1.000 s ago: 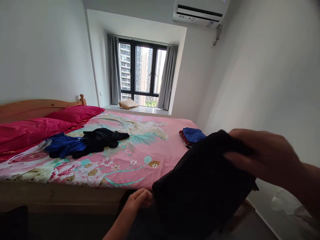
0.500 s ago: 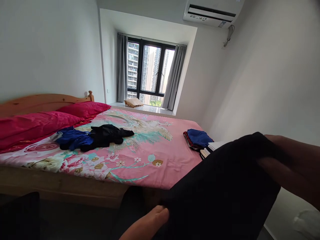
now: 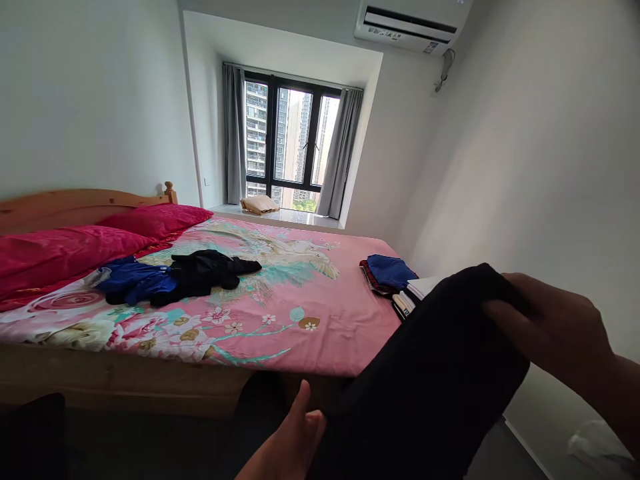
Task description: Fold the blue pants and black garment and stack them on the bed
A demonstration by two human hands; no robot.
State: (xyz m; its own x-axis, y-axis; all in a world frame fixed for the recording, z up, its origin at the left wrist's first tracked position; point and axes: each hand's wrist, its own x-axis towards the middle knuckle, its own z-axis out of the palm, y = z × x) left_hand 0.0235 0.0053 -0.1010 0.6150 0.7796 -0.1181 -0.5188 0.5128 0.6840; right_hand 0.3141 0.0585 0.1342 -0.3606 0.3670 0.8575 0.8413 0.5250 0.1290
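Observation:
A dark black garment (image 3: 430, 373), its exact kind not clear, hangs in front of me between my two hands. My right hand (image 3: 555, 327) pinches its upper right corner between thumb and fingers. At the lower left edge of the cloth is my left hand (image 3: 293, 437), thumb raised off the fabric and fingers curled at the edge, partly hidden. Behind the cloth, on the bed's right side, lie folded white clothes (image 3: 417, 289) and a folded blue garment (image 3: 393, 270). Crumpled black clothing (image 3: 207, 273) and a crumpled blue garment (image 3: 135, 279) lie further left on the bed.
The bed carries a pink floral sheet (image 3: 345, 333), red pillows (image 3: 65, 257) and a wooden headboard (image 3: 90, 199). A beige folded item (image 3: 260, 204) rests on the window sill. A white wall (image 3: 540, 167) stands close on the right. Something whitish (image 3: 600, 445) shows at lower right.
My right hand and the black garment have shifted left in view. My left thumb has lifted from the cloth and now points up. The camera view has turned slightly right.

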